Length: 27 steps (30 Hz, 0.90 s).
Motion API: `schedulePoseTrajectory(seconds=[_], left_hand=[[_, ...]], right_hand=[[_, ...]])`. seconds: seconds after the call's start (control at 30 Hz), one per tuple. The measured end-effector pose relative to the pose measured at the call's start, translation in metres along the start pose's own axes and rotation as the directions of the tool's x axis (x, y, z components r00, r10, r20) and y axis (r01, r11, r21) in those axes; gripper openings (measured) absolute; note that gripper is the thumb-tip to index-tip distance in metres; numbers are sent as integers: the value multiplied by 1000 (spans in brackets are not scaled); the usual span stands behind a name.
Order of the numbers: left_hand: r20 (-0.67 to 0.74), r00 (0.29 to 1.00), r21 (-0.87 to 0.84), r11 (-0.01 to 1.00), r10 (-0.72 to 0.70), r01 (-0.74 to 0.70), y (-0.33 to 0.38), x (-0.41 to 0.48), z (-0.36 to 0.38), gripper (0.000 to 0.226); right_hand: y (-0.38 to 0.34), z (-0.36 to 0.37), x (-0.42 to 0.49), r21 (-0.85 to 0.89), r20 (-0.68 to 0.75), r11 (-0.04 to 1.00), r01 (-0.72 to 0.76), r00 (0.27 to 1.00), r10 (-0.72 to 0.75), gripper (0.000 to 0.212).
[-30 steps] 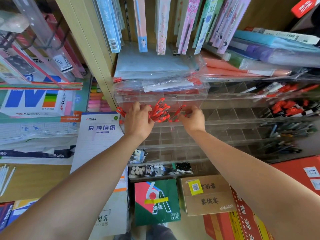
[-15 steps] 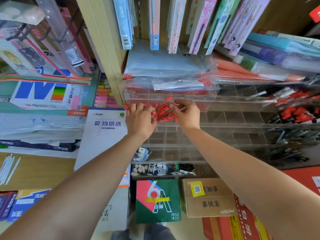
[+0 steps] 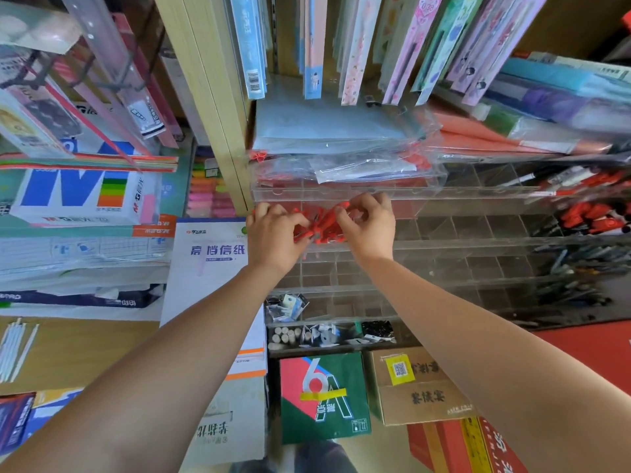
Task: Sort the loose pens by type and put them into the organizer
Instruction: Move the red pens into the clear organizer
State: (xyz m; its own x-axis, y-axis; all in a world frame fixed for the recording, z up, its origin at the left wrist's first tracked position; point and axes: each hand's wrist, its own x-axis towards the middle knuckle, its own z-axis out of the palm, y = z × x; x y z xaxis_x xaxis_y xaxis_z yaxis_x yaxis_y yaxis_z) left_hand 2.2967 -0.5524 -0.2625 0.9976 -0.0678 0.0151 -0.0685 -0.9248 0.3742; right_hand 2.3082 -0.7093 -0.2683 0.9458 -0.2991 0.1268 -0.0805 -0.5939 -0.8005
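Holding a bunch of red pens [image 3: 322, 224] with both hands, I am at the top left corner of the clear organizer [image 3: 461, 243]. My left hand [image 3: 275, 238] has its fingers curled round the bunch from the left. My right hand [image 3: 368, 227] pinches the pen tops from the right. The pens are tilted, in a cell or just over one; I cannot tell which.

I think the bunch could fan out. Then some pens could slip into the wrong cell or drop down, because there are so many in one grip.

Just above my hands hang bags [image 3: 345, 165], so lifting could snag them. A wood post [image 3: 218, 138] blocks the left. To the right are many bare cells, so that way has room.
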Motion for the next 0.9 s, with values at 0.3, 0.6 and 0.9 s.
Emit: schedulePoseTrajectory(seconds=[0.3, 0.6, 0.9], left_hand=[[-39, 999, 10, 999, 33, -32, -4, 8, 8, 13], [-173, 976, -19, 991, 131, -136, -26, 9, 9, 15], [-130, 977, -35, 984, 172, -177, -31, 3, 1, 23]], right_hand=[[-1, 11, -1, -263, 145, 959, 104, 987, -67, 16], [7, 15, -12, -272, 160, 937, 219, 970, -180, 13], [4, 7, -13, -231, 229, 924, 306, 940, -254, 10]])
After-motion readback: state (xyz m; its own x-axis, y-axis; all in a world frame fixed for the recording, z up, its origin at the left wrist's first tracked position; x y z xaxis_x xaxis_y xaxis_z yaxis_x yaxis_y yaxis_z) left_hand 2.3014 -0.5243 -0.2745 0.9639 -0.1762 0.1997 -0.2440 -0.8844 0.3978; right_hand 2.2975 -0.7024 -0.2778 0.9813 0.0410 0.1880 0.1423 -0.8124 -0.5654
